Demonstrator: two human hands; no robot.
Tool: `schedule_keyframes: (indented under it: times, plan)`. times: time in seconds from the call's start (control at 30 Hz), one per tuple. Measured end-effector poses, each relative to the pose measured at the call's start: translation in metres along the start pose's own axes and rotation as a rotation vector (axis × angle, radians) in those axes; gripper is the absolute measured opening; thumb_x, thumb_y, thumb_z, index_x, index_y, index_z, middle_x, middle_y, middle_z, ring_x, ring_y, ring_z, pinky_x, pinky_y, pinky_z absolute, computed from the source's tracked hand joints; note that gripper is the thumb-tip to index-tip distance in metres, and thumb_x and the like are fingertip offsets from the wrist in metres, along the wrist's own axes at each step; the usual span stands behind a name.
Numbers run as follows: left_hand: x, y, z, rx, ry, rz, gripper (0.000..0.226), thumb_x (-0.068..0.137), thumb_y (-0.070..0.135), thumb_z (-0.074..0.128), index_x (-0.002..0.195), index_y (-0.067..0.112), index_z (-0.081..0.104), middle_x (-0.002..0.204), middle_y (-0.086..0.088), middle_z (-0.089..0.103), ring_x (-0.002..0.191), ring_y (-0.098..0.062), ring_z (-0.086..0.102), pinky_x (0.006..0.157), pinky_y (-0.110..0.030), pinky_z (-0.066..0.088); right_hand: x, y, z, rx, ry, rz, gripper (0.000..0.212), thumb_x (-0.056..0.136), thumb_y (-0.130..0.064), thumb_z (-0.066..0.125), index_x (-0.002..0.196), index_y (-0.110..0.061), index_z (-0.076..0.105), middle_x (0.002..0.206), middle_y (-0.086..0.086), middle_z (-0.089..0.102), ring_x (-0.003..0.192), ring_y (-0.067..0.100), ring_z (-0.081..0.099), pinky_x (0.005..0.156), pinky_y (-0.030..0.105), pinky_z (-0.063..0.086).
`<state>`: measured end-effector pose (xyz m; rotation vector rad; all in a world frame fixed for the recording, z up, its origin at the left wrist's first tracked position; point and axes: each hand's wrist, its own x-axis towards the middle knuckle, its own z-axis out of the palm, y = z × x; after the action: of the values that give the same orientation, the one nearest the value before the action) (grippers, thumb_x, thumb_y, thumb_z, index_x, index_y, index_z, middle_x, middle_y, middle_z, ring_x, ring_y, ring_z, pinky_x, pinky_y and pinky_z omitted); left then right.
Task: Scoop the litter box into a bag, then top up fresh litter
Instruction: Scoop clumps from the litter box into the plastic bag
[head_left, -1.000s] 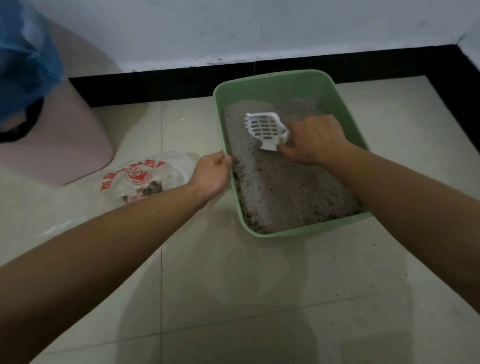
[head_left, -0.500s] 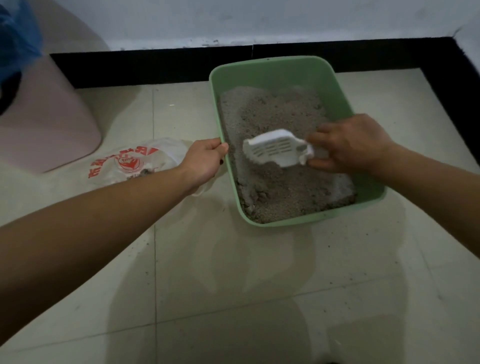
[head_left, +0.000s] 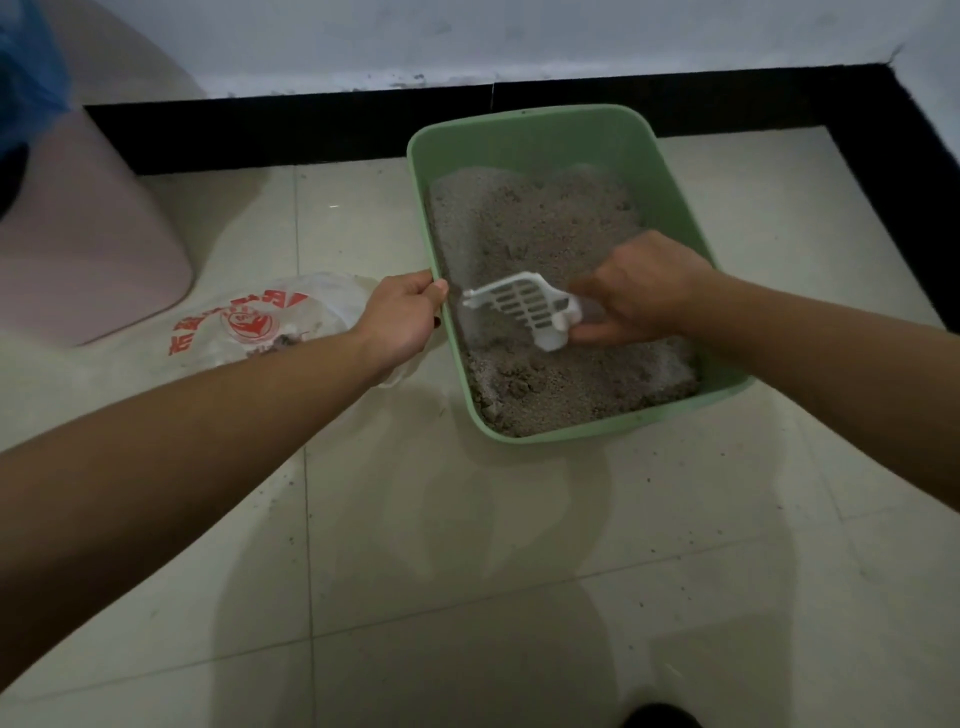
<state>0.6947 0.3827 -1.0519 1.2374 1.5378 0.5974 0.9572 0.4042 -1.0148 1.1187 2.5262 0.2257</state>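
A green litter box (head_left: 670, 171) stands on the tiled floor, filled with grey litter (head_left: 535, 228) that is churned into clumps near its front left corner. My left hand (head_left: 402, 314) grips the box's left rim. My right hand (head_left: 647, 288) holds the handle of a white slotted scoop (head_left: 522, 304), whose blade is tilted over the litter in the left half of the box. A clear plastic bag with red print (head_left: 260, 322) lies flat on the floor just left of the box, with dark clumps inside it.
A pink bin (head_left: 78, 249) with a blue liner (head_left: 26, 78) stands at the far left. A black skirting strip (head_left: 291, 130) runs along the white wall behind the box and down the right side. Bare tiles (head_left: 467, 571) stretch in front.
My right hand has drawn the scoop from the far part of the litter toward the near left and tipped it on edge. My left hand stays on the rim.
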Motion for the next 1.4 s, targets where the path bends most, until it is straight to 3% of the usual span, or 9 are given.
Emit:
schedule_keyframes:
  times: [0.17,0.3,0.53,0.67,0.77,1.03,1.13,1.27,1.4]
  plan:
    - [-0.001,-0.002,0.003,0.028,0.025,0.018,0.030,0.102,0.029,0.042,0.086,0.010,0.057,0.085,-0.007,0.053,0.080,-0.019,0.051,0.066,-0.030,0.039,-0.014,-0.008,0.012,0.131,0.010,-0.094,0.066,0.082,-0.076,0.021,0.080,-0.022,0.059,0.052,-0.005,0.052,0.045,0.013,0.052,0.050,0.023,0.045]
    - [-0.002,0.000,0.003,0.028,0.014,0.018,0.033,0.103,0.029,0.041,0.104,0.006,0.064,0.095,-0.006,0.058,0.083,-0.020,0.055,0.062,-0.027,0.042,-0.015,-0.018,0.021,0.241,-0.073,-0.107,0.062,0.088,-0.073,0.028,0.068,-0.019,0.051,0.052,-0.004,0.051,0.043,0.014,0.049,0.047,0.026,0.043]
    - [-0.005,0.002,0.001,0.017,0.008,0.040,0.024,0.103,0.028,0.041,0.108,0.016,0.062,0.099,-0.004,0.058,0.088,-0.019,0.056,0.064,-0.024,0.042,-0.023,-0.022,0.042,0.444,-0.134,0.019,0.071,0.083,-0.075,0.023,0.067,-0.013,0.052,0.056,0.005,0.052,0.049,0.023,0.051,0.050,0.037,0.047]
    - [-0.007,0.003,0.000,0.027,0.011,0.040,0.032,0.104,0.028,0.040,0.126,0.016,0.060,0.111,-0.003,0.061,0.090,-0.017,0.057,0.059,-0.021,0.044,-0.038,-0.029,0.050,0.549,-0.135,0.120,0.059,0.095,-0.061,0.036,0.065,-0.012,0.050,0.053,0.005,0.047,0.047,0.020,0.043,0.052,0.039,0.040]
    - [-0.008,0.003,0.001,0.027,0.014,0.055,0.022,0.104,0.028,0.040,0.110,0.021,0.060,0.111,-0.006,0.061,0.088,-0.019,0.058,0.062,-0.025,0.044,-0.041,-0.035,0.051,0.557,-0.117,0.197,0.061,0.095,-0.062,0.037,0.059,-0.013,0.041,0.050,0.004,0.041,0.045,0.018,0.038,0.049,0.035,0.033]
    - [-0.007,0.005,-0.001,0.038,0.006,0.027,0.017,0.103,0.028,0.041,0.105,0.020,0.057,0.107,-0.005,0.056,0.088,-0.019,0.061,0.069,-0.034,0.044,-0.029,-0.029,0.037,0.651,0.160,0.547,0.059,0.101,-0.057,0.033,0.068,-0.011,0.051,0.053,0.002,0.048,0.049,0.020,0.047,0.050,0.030,0.034]
    - [-0.007,0.007,-0.002,0.021,-0.009,-0.008,0.028,0.103,0.028,0.042,0.122,0.017,0.059,0.120,-0.008,0.058,0.091,-0.019,0.059,0.075,-0.036,0.046,-0.029,-0.020,0.029,0.635,0.220,0.639,0.059,0.101,-0.057,0.029,0.065,-0.015,0.046,0.054,0.003,0.047,0.048,0.019,0.044,0.051,0.028,0.033]
    - [-0.007,0.008,-0.011,0.106,-0.063,-0.020,0.047,0.102,0.032,0.043,0.144,0.013,0.041,0.136,-0.004,0.051,0.103,-0.022,0.057,0.083,-0.039,0.050,-0.030,-0.014,0.018,0.611,0.267,0.716,0.064,0.101,-0.058,0.025,0.067,-0.010,0.051,0.057,0.006,0.052,0.051,0.020,0.047,0.050,0.027,0.029]
    - [-0.008,0.004,-0.031,0.232,-0.016,0.056,0.039,0.103,0.032,0.039,0.133,0.014,0.055,0.126,-0.006,0.061,0.098,-0.022,0.060,0.086,-0.037,0.050,-0.029,-0.017,0.006,0.595,0.263,0.715,0.064,0.100,-0.060,0.023,0.067,-0.012,0.049,0.057,0.005,0.050,0.051,0.019,0.045,0.051,0.026,0.032]
